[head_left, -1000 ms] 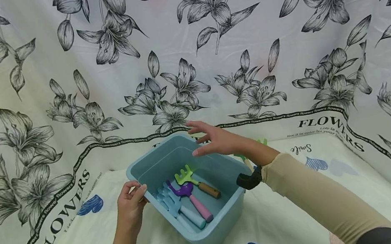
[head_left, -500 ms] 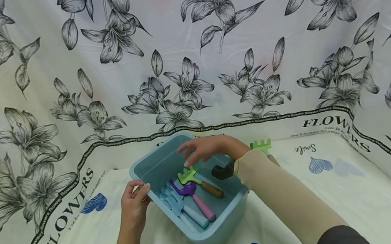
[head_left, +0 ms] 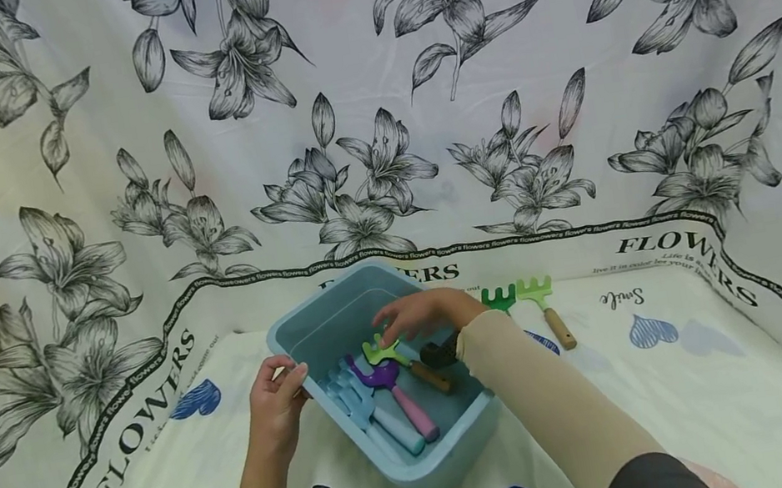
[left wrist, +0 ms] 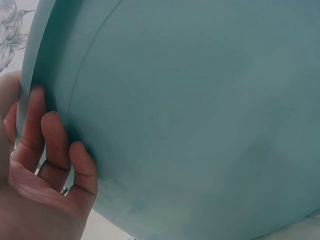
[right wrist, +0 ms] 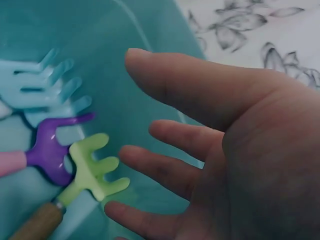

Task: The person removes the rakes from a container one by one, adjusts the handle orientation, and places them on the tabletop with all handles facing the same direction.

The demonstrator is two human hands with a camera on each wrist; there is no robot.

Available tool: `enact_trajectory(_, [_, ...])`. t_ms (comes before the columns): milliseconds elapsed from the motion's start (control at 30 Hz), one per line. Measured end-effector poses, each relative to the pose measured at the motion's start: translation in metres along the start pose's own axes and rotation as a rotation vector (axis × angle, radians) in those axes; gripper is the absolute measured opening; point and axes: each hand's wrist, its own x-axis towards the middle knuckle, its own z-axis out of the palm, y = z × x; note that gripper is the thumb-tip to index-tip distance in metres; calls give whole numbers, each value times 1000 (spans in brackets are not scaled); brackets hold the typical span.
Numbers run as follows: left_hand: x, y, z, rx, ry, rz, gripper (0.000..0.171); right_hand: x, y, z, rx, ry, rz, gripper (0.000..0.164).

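My left hand (head_left: 274, 405) grips the left rim of a light blue plastic bin (head_left: 445, 480), thumb over the rim and fingers against the outer wall. The bin stands tilted toward me in the head view. Inside, a lime-green hand rake (right wrist: 92, 172) with a wooden handle lies beside a purple hand rake (head_left: 382, 375) with a pink handle. Light blue hand rakes (head_left: 362, 408) lie along the left wall. Over the lime-green rake's tines reaches my right hand (head_left: 420, 315). Its fingers are spread and hold nothing, close to the tines in the right wrist view.
Beyond the bin's right side, a dark green rake (head_left: 499, 298) and another lime-green rake (head_left: 537, 294) with a wooden handle lie on the cloth-covered surface (head_left: 611, 397). A flower-print curtain (head_left: 365, 71) hangs behind.
My right hand has moved left and down from above the bin's right rim into the bin. Its arm has uncovered the two rakes outside. The left hand keeps its hold on the rim.
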Motion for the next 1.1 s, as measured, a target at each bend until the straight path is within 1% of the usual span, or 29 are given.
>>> enact_trajectory(133, [1, -1, 0, 4, 4, 1, 25, 3, 3, 6, -80, -18, 38, 66])
enact_trajectory(267, [1, 0, -1, 1, 2, 5, 26, 7, 3, 12, -167, -50, 102, 68])
enact_trajectory(400, [1, -1, -2, -4, -3, 10, 26, 11, 5, 16, -174, -77, 158, 69])
enact_trajectory(567, [2, -2, -3, -10, 0, 15, 30, 14, 6, 19, -187, -101, 208, 70])
enact_trajectory(767, [1, -1, -3, 9, 19, -14, 32, 14, 7, 21, -250, -145, 259, 69])
enact_trajectory(967, [1, -1, -2, 9, 11, -5, 27, 12, 8, 23, -287, -190, 315, 68])
enact_trajectory(1100, [0, -1, -2, 6, 7, 3, 25, 10, 9, 25, -280, -206, 351, 64])
